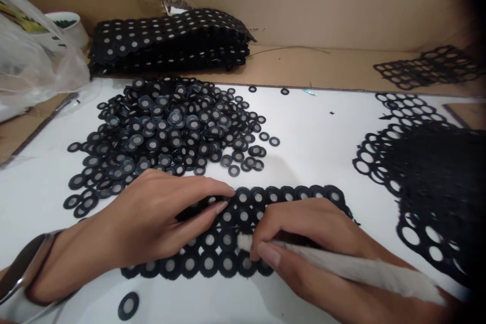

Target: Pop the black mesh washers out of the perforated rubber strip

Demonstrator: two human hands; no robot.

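**Hands at work on a sheet of black rings**

White board covers the work surface (311, 147), with brown cardboard walls (304, 0) standing behind it. On the near part of the board lies a black sheet of joined washers (266, 202), each ring showing a pale mesh centre. The left hand (152, 223) lies flat over the sheet's left half, fingers stretched loosely and fingertips pressing on the rings; it holds nothing. A wristband (26, 268) sits on that wrist. The right hand (304, 243) is closed around a white stick-like tool (341, 263), whose blunt tip touches the sheet just beside the left fingertips.

Behind the hands spreads a loose heap of single washers (170, 126), and one stray washer (128, 306) lies near the board's front edge. A stack of full sheets (170, 40) rests against the cardboard. To the right lie emptied black webs of open holes (425, 172). A clear plastic bag (34, 61) and a white cup (72, 25) stand far left.
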